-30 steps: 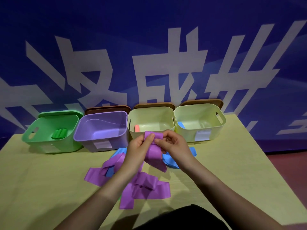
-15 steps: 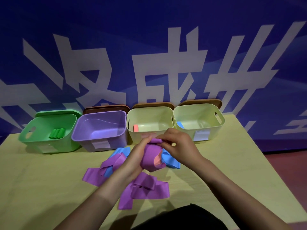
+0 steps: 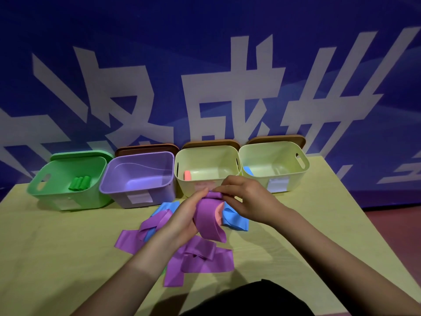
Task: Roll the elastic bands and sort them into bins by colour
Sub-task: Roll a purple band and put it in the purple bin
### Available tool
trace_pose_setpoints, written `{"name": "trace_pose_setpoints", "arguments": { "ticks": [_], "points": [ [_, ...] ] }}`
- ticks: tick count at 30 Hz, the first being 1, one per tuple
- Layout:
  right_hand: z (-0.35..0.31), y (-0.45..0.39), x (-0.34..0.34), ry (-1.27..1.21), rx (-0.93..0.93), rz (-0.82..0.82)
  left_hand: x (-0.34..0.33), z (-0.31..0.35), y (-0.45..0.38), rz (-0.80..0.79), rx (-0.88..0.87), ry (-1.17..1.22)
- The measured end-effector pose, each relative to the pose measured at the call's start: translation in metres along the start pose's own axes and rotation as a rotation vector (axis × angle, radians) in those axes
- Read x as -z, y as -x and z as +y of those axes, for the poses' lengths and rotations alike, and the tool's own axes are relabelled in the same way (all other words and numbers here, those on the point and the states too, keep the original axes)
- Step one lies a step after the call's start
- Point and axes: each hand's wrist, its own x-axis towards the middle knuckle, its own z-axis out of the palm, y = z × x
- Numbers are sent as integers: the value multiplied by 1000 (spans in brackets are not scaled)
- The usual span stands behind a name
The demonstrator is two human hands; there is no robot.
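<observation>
I hold a purple band [image 3: 208,218] in both hands, in the middle of the frame, just above the table [image 3: 57,258]. My left hand [image 3: 184,216] curls around the band from the left side. My right hand [image 3: 247,199] pinches the rolled top end of the band with its fingertips. The loose end of the band hangs down toward the table. A little bit of pink shows at the right edge of the band, but I cannot tell what it is. Under my hands lie more purple bands [image 3: 200,258] in a messy pile, and some blue bands [image 3: 234,221] peek out beside them. Four bins stand in a row at the far edge of the table. The green bin [image 3: 45,190] is at the left of the frame and has green rolls [image 3: 79,183] inside. Next to it is the purple bin [image 3: 118,190]. Then comes a pale yellow bin [image 3: 206,153] with a pink roll [image 3: 188,174] in it. The last pale yellow bin [image 3: 273,147] is at the right, with a blue roll [image 3: 248,171] inside. Behind the bins is a blue wall [image 3: 205,30] with big white signs on it.
</observation>
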Motion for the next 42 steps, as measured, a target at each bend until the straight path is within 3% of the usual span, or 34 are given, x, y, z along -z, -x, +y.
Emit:
{"name": "trace_pose_setpoints", "arguments": {
  "ticks": [5, 10, 13, 18, 24, 27, 31, 33, 38, 42],
  "points": [
    [-4, 4, -1, -273, -177, 61, 0, -1, 2, 44, -14, 8],
    [-17, -2, -9, -702, -580, 179, -4, -5, 1, 45, -195, -40],
    [-22, -5, -14, -796, -669, 209, -6, -7, 1, 91, -316, -153],
    [-25, -8, -15, -814, -642, 251, -10, -4, 11, 137, -497, -292],
    [-32, -10, -16, -857, -594, 254, -11, 6, 13, 184, -484, -256],
    [-39, -12, -16, -772, -502, 317, -18, 11, 13, 186, -366, -32],
    [-42, -16, -11, -708, -412, 340, -21, 14, 11, 26, -239, 221],
    [-40, -15, -11, -768, -446, 339, -20, 11, 10, 40, -295, 188],
    [-35, -13, -16, -917, -565, 317, -13, 6, 9, 173, -480, -164],
    [-37, -11, -16, -830, -469, 365, -17, 8, 13, 33, -310, -49]
  ]
}}
